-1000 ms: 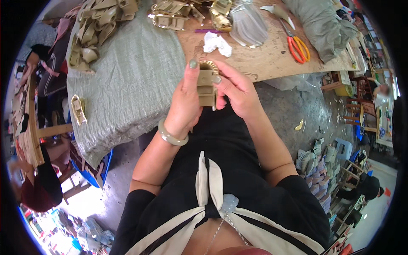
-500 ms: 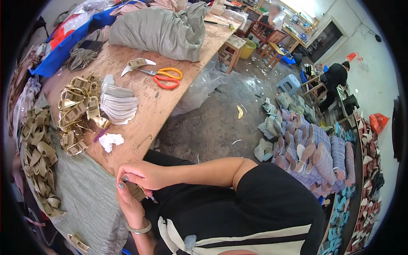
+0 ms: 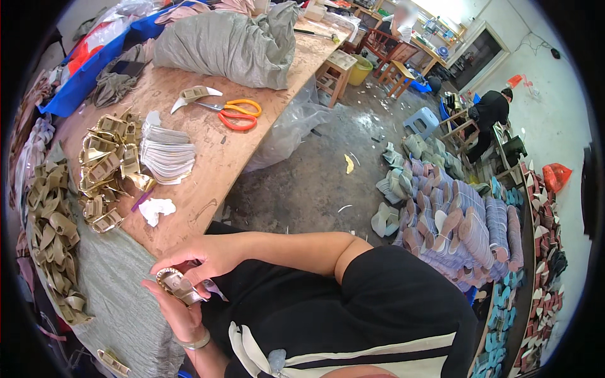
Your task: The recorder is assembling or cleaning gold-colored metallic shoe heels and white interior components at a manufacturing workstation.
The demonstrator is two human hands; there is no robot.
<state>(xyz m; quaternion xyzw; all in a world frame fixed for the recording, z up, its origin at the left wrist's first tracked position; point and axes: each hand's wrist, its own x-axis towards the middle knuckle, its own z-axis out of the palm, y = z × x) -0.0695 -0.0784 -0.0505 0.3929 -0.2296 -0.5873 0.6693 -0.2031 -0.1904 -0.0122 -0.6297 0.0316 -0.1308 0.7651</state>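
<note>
Near the table's front corner, my two hands hold a gold shoe upper piece (image 3: 179,285) with a beaded rim, tan on its inside. My left hand (image 3: 173,312), a bangle at its wrist, cups it from below. From above and the right, my right hand (image 3: 211,255) grips it, fingers curled around its edge. A thin pale strip sticks out beside the right fingers. On the table past my hands are a crumpled white tissue (image 3: 156,210), a heap of similar gold pieces (image 3: 104,169) and a stack of white insole-shaped pieces (image 3: 165,154).
Orange-and-red handled scissors (image 3: 238,116) lie farther back, beside a grey sack (image 3: 227,50). Tan pieces (image 3: 55,230) are heaped on grey cloth (image 3: 126,283) at left. Bundled soles (image 3: 450,220) stand on the floor at right. Two people are farther off.
My hands have shifted slightly left and opened around the gold piece, turning it so its beaded rim and inside now show. The whole view has shifted a little.
</note>
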